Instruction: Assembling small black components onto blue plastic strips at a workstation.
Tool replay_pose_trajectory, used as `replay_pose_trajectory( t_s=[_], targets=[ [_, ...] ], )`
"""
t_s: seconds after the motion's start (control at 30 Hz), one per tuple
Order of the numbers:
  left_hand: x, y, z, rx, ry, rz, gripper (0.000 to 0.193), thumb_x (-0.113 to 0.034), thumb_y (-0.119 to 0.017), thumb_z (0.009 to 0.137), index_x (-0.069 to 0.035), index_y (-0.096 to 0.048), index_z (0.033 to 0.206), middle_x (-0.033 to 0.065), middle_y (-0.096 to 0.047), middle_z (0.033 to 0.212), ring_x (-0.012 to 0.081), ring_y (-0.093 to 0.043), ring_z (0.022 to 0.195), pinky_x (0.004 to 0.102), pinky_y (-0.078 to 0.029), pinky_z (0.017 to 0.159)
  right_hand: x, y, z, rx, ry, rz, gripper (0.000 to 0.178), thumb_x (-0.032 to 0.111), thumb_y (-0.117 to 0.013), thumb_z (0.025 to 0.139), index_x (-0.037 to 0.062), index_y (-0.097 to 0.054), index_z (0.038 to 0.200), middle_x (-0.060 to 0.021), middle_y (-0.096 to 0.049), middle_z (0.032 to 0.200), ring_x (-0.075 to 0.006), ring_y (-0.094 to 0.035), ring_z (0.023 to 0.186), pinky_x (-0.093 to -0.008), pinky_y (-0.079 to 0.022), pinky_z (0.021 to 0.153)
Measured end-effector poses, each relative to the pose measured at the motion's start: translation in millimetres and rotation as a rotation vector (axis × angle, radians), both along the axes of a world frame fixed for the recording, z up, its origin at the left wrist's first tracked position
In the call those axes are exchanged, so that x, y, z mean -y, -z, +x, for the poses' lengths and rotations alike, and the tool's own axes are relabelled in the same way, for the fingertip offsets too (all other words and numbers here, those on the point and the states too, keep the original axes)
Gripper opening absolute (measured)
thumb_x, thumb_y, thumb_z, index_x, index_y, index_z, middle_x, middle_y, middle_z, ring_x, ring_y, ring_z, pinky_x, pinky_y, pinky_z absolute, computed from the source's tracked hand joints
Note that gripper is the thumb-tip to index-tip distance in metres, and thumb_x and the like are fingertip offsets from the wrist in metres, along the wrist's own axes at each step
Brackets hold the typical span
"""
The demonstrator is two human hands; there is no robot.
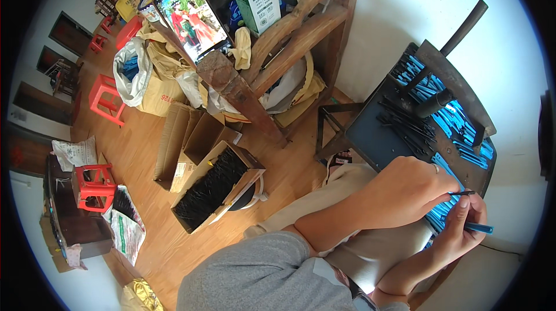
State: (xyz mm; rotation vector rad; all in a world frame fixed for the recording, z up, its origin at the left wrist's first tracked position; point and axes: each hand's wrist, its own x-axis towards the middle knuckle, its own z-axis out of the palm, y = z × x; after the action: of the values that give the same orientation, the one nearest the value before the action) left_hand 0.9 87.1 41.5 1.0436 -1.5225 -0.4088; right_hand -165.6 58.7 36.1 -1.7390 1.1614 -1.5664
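Above the right end of the worktable, my hands work close together. My left hand, with a ring on one finger, is closed, pinching a thin black piece. My right hand is closed around a slim blue handle, whose end sticks out past the fingers. Whether the black piece and the handle are joined is hidden by the fingers. Beneath and beyond my hands lie many slim blue handles. Beside them is a pile of thin black pieces.
A metal lever press with a long bar stands on the worktable. On the floor, an open carton holds black pieces, near another cardboard box. A phone leans on the wooden frame. Red stools stand at left.
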Motion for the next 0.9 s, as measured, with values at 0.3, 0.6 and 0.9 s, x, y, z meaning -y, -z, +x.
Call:
replay_pose_trajectory(
  t_s=[0.3, 0.6, 0.9],
  targets=[
    [-1.2, -0.3, -0.1, 0.016, -0.007, 0.009, 0.007, -0.016, -0.064, 0.086, -0.009, -0.063, 0.089, 0.0090, -0.060, 0.066, 0.0294, -0.060, 0.058, 0.0404, -0.043, 0.048, -2.6, -2.6, 2.0, -0.022, 0.009, 0.020, 0.018, 0.018, -0.066, 0.092, 0.0010, -0.064, 0.096, 0.0042, -0.050, 0.068, 0.0004, -0.034, 0.053, -0.0164, -0.019, 0.046],
    [-1.1, 0.0, 0.7, 0.018, -0.005, 0.016, 0.008, -0.016, -0.062, 0.088, -0.009, -0.063, 0.089, 0.0094, -0.059, 0.066, 0.0303, -0.060, 0.058, 0.0409, -0.043, 0.048, -3.2, -2.8, 2.6, -0.037, -0.027, 0.016, 0.017, 0.018, -0.067, 0.092, 0.0015, -0.064, 0.097, 0.0040, -0.052, 0.070, 0.0004, -0.035, 0.054, -0.0159, -0.020, 0.046],
    [-0.9, 0.9, 3.7, 0.044, 0.036, 0.038, 0.009, -0.012, -0.061, 0.084, -0.008, -0.063, 0.092, 0.0094, -0.061, 0.073, 0.0307, -0.061, 0.061, 0.0405, -0.046, 0.050, -6.0, -5.7, -1.0, 0.012, -0.102, 0.079, 0.018, 0.014, -0.071, 0.088, 0.0004, -0.065, 0.098, -0.0042, -0.064, 0.083, -0.0015, -0.044, 0.057, -0.0146, -0.027, 0.047]
  ],
)
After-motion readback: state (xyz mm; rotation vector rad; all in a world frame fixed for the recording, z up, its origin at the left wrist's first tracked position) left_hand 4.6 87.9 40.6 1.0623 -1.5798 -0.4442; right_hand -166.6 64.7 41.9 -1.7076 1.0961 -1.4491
